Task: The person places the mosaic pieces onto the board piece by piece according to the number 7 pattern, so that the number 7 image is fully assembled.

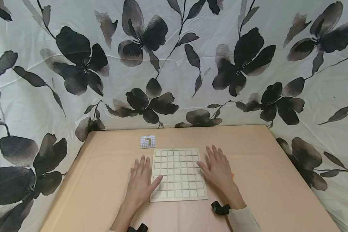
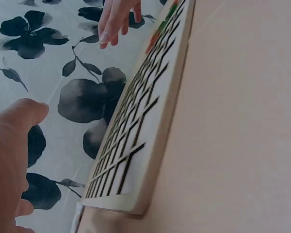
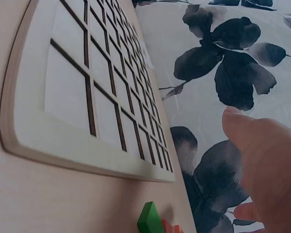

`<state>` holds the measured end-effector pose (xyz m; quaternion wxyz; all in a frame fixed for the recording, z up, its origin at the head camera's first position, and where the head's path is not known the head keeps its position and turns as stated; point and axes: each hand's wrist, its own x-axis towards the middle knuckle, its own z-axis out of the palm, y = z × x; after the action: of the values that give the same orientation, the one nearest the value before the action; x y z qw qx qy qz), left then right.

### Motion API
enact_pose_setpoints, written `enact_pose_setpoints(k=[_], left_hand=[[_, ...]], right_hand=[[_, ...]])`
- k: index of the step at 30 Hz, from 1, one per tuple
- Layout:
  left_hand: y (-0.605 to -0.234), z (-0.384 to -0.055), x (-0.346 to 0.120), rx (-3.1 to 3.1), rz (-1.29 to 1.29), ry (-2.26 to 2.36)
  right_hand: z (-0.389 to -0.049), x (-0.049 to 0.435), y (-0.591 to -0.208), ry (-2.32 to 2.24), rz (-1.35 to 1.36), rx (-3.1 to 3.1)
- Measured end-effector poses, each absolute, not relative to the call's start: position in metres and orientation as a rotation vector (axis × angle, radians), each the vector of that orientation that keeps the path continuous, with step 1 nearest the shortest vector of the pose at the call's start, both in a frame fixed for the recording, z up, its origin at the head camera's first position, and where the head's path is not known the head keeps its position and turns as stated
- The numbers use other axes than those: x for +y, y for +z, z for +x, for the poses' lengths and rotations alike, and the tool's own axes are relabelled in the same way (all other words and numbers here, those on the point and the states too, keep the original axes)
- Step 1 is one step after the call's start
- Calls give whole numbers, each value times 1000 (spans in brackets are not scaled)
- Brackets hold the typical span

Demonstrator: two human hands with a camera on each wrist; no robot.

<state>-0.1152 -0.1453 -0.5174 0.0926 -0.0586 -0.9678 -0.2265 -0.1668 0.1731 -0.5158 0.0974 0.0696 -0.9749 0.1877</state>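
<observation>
A pale wooden board (image 1: pixel 178 175) with a grid of square cells lies flat on the table. Along its left side is my left hand (image 1: pixel 138 183), fingers straight, its thumb reaching over the board's left edge. My right hand (image 1: pixel 220 169) is spread at the board's right side, thumb toward that edge. Neither hand holds anything; whether the thumbs touch the board I cannot tell. In the right wrist view a green block (image 3: pixel 149 218) and red pieces (image 3: pixel 167 226) lie beside the board. The head view shows only an orange bit (image 1: pixel 233 175) past the right hand.
Behind the board's left corner lies a small card (image 1: pixel 147 141) printed with a grid and some coloured squares. The light wooden table (image 1: pixel 98 161) meets a white cloth (image 1: pixel 191 77) with dark flowers at its back and sides.
</observation>
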Motion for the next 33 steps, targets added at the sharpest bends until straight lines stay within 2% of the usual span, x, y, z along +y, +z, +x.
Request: enact_pose_setpoints(k=[12, 33], left_hand=[[-533, -95, -148, -2905, -200, -746], [-551, -79, -147, -2922, -238, -735]], right_hand=[[-173, 184, -523, 598, 207, -2867], [-183, 193, -530, 677, 110, -2905]])
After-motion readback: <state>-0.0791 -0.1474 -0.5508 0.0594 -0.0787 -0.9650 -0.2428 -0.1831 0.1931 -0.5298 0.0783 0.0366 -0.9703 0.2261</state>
